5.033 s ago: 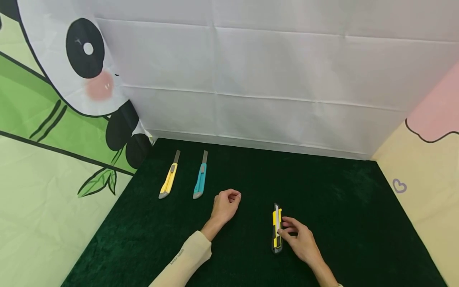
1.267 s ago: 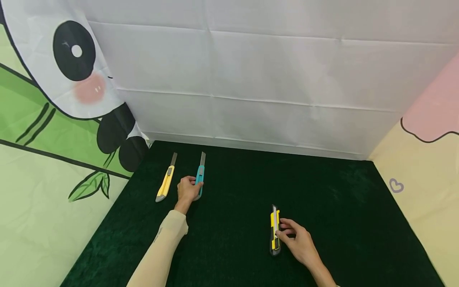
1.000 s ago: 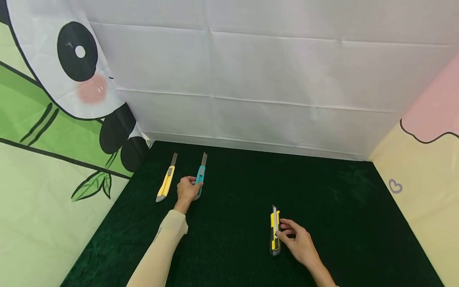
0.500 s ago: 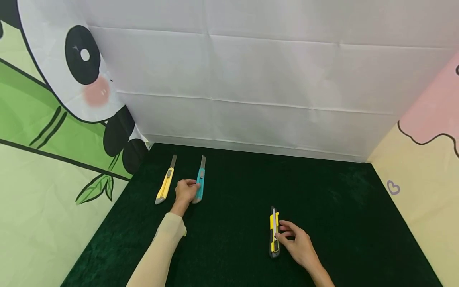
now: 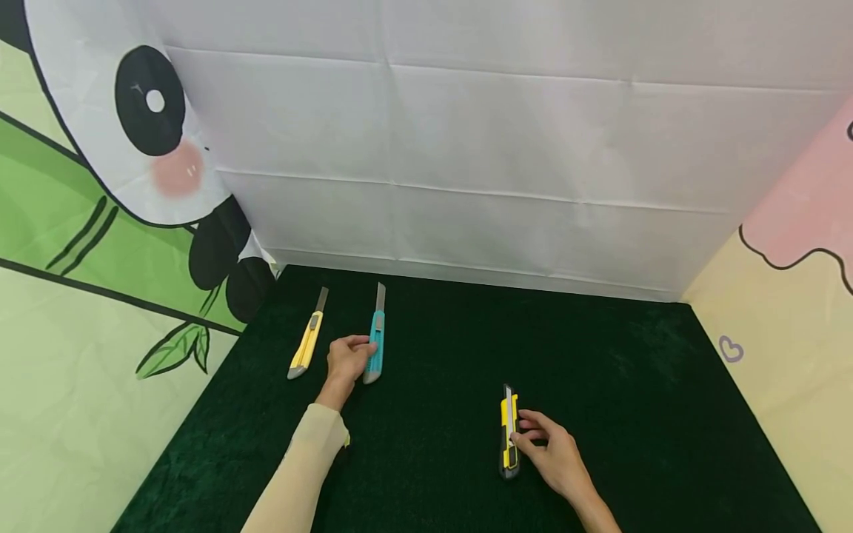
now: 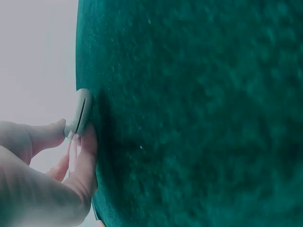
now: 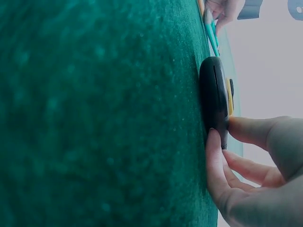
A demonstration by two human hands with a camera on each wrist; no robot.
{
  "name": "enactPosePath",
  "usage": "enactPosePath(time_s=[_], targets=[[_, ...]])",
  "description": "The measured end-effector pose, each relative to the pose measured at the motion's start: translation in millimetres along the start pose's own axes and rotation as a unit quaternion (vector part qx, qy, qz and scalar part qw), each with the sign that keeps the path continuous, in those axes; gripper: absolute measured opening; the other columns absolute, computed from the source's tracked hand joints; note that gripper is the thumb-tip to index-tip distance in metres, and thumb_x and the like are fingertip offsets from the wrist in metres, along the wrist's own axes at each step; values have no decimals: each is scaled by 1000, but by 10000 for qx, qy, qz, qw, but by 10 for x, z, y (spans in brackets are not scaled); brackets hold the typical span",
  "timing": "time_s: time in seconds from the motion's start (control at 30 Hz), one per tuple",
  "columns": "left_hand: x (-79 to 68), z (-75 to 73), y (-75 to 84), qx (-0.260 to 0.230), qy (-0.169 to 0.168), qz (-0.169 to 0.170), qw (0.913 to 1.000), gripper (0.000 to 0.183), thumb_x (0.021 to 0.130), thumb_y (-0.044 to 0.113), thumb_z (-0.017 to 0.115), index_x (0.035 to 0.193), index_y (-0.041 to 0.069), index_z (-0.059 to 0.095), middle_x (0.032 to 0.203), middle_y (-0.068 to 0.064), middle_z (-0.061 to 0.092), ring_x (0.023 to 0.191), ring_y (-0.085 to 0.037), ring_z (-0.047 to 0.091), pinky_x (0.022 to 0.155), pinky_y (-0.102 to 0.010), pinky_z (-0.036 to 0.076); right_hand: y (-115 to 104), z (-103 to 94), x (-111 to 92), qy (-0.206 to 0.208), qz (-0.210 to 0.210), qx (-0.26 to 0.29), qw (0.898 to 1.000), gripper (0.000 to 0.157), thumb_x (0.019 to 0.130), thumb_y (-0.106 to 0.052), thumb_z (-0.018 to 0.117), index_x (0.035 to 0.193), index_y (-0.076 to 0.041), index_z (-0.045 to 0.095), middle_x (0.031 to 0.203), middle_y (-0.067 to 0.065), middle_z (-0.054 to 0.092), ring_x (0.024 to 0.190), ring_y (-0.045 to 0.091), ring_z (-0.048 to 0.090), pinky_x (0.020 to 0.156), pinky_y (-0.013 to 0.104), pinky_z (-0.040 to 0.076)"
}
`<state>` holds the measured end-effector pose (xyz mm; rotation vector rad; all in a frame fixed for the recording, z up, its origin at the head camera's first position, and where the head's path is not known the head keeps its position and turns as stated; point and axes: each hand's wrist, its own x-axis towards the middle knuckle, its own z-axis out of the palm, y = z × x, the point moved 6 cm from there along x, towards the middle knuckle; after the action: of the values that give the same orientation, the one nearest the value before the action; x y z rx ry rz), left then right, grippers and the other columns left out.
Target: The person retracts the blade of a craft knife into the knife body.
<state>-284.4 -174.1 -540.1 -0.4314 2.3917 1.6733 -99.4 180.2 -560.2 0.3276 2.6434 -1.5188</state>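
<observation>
My left hand (image 5: 346, 364) pinches the teal utility knife (image 5: 376, 348) by the side of its handle, thumb on top. The knife's bare blade points toward the back wall. In the left wrist view, its grey handle end (image 6: 81, 111) shows between thumb and fingers, close over the cloth. My right hand (image 5: 554, 453) pinches a yellow and black utility knife (image 5: 509, 433) by its right side. Its black end (image 7: 213, 97) faces the camera in the right wrist view. Left of my left hand, a pale yellow utility knife (image 5: 308, 342) lies with its blade out.
Dark green cloth (image 5: 426, 459) covers the table. A white sheet (image 5: 466, 148) with fold creases hangs behind it. Printed cloth with a panda (image 5: 73, 185) borders the left side, and a cream and pink printed cloth (image 5: 786, 311) borders the right.
My left hand has gone from the table's middle to the teal knife and pinches it. Lately that knife shifted and turned slightly. The right hand keeps its hold on the yellow and black knife.
</observation>
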Motion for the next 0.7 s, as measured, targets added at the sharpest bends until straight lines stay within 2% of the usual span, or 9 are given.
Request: enactPosePath(time_s=[0.2,0.4,0.7], targets=[[-127,84,44,-62,-101,247,9996,35,104,19,62,135,3,60,126,-20,64,111,-31,57,102,-49,47,46,-4,-90,81,18,3,10000,43,94,-18,75,133,-7,64,117,5,67,103,19,64,80,35,56],[-221,160,51,-59,-191,349,9992,34,103,19,63,134,5,62,125,-19,65,111,-30,57,101,-48,47,98,-7,-181,131,40,44,9999,43,94,-17,75,133,-6,64,116,5,67,103,19,64,81,35,56],[-242,340,95,-168,-16,327,9993,35,103,21,64,135,6,62,125,-18,64,110,-30,58,100,-47,48,200,-162,73,-51,-86,70,9999,43,93,-17,75,133,-7,63,116,5,67,103,19,64,84,38,56]])
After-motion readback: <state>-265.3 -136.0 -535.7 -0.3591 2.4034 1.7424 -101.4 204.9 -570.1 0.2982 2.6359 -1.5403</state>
